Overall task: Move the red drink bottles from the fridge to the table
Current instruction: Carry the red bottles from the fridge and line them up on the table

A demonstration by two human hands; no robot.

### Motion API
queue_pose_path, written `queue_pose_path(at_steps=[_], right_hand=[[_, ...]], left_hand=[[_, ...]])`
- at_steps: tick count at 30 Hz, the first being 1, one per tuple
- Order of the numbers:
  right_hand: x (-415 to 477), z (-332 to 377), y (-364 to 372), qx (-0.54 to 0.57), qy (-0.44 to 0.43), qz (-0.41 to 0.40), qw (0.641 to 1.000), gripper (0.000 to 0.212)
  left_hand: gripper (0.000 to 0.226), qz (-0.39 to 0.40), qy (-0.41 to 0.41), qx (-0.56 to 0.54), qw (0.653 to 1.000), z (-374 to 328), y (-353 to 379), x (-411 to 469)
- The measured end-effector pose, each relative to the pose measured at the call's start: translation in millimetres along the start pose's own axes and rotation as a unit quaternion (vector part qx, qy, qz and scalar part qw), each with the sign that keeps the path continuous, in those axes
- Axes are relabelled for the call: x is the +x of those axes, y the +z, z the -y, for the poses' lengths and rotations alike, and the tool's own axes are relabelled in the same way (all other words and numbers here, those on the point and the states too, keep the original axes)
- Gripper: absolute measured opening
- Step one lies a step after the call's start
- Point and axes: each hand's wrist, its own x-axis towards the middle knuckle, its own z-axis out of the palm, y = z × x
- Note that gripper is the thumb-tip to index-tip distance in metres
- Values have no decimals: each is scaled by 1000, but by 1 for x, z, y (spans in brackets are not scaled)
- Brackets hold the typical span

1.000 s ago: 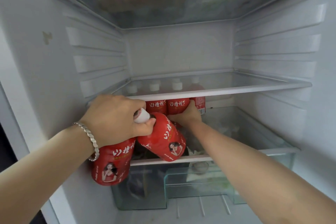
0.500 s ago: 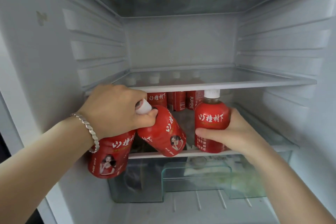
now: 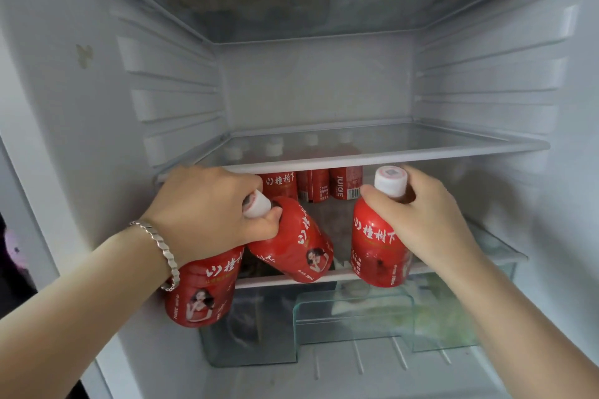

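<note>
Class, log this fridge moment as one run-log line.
left hand: holds two red bottles | right hand: grips third bottle by neck | back row: on shelf

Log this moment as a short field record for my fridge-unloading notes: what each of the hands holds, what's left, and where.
left hand: grips two red bottles by their necks, a hanging one and a tilted one
right hand: grips one red bottle at its neck, upright, at the shelf's front edge
bottles left on shelf: at least three, at the back
shelf above: glass, nothing on it
table: not in view
</note>
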Motion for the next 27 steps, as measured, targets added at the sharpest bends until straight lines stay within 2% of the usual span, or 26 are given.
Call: queue_pose_path(at_steps=[2,4,6,9,12,14,17,22,27], right_hand=[[-5,3,-2,-78,-57,-48,994,25],[-7,9,-2,-137,-82,-68,985,30],[-5,20,-3,-197,-68,-48,977,30],[-1,36,-3,-291,-68,-11,954,28],[2,49,3,-332,-100,16,938,30],[3,58,6,-344,-109,38,932,34],[-1,73,5,-371,-132,81,915,36],[-17,95,2,-381,-197,188,883,35],[-53,107,17,-373,-302,316,818,31]], left_hand=[[51,-7,3,-9,1000,1,2,-1],[56,-12,-1,-9,1000,-1,2,-2],[57,-15,3,11,1000,-1,2,-1],[46,-8,-1,45,999,-4,-6,3],[46,-21,12,74,997,-5,-6,5],[47,-21,27,35,999,-8,1,1],[48,5,14,10,1000,-16,-6,-6],[46,73,-64,28,995,-32,-32,-43],[42,180,-151,68,970,-56,-67,-105]])
